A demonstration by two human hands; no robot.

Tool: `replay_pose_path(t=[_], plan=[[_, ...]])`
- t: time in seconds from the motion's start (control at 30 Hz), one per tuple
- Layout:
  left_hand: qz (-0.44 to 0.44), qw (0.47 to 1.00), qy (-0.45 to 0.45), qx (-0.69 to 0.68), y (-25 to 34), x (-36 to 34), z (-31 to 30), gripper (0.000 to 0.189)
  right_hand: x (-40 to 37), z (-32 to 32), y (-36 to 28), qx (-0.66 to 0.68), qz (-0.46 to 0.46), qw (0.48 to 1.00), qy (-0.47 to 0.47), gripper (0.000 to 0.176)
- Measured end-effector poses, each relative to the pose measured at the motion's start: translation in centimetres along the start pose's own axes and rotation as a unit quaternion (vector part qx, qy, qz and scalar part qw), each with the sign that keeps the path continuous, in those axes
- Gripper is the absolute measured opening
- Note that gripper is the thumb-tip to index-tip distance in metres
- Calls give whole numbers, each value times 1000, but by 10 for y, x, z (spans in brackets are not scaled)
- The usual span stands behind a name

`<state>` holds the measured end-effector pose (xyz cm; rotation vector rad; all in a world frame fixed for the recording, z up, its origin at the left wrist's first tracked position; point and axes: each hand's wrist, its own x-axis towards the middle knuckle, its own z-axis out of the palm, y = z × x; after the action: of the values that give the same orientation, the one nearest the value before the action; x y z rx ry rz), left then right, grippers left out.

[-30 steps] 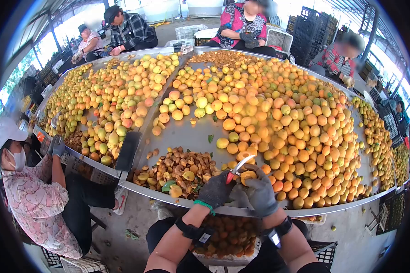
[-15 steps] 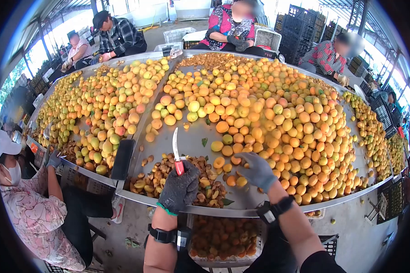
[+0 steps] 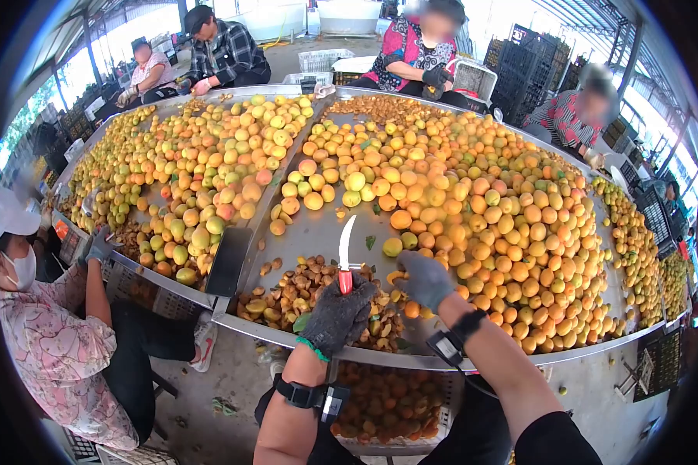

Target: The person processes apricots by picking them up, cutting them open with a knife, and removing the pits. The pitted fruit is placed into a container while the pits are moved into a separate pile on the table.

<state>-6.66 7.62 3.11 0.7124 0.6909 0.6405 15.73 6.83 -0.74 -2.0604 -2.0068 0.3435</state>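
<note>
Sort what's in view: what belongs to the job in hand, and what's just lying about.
Part of the job, it seems:
red-handled knife in the left hand
heaped fruit beside the right hand
brown pile of pieces
metal table

Apparently just lying about:
flat black object
green leaf
green floor scraps

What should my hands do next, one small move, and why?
Probably close the right hand on one fruit from the pile: it reaches to the near edge, though whether it holds any is unclear. The left hand holds the knife blade up, with no fruit against it.
</note>
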Motion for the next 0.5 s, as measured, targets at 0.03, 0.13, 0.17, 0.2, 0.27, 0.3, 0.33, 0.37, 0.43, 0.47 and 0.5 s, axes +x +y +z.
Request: replay_pose_path(t=[0.03, 0.13, 0.17, 0.2, 0.27, 0.3, 0.33, 0.37, 0.43, 0.47, 0.5], plan=[[0, 1000, 2, 3, 1, -1, 1, 12, -13, -13, -3, -3, -1, 1000, -1, 38], [0, 1000, 1, 1, -4, -2, 0, 12, -72, -58, -16, 203, -39, 962, -176, 38], [2, 1000, 0, 3, -5, -1, -1, 13, -91, -63, -18, 208, -98, 943, -241, 40], [3, 1000, -4, 4, -7, -1, -1, 13, -105, -65, -22, 207, -97, 944, -238, 40], [-19, 999, -2, 37, -11, 0, 2, 13, -128, -67, -26, 180, -124, 956, -194, 36], [-20, 999, -6, 38, -14, 0, 5, 13, -133, -63, -26, 179, -122, 957, -192, 36], [-29, 999, -25, 34, -16, 0, 8, 14, -133, -56, -25, 296, -34, 939, -173, 38], [-38, 998, -44, 32, -18, 1, 10, 14, -130, -49, -25, 408, 53, 899, -149, 41], [-53, 995, -70, 45, -26, 4, 11, 18, -122, -34, -24, 503, 138, 840, -153, 36], [-62, 989, -70, 117, -29, 4, 16, 20, -120, -20, -23, 616, 125, 774, -71, 32], [-71, 977, -70, 189, -32, 4, 21, 22, -117, -9, -19, 715, 111, 690, 14, 29]])
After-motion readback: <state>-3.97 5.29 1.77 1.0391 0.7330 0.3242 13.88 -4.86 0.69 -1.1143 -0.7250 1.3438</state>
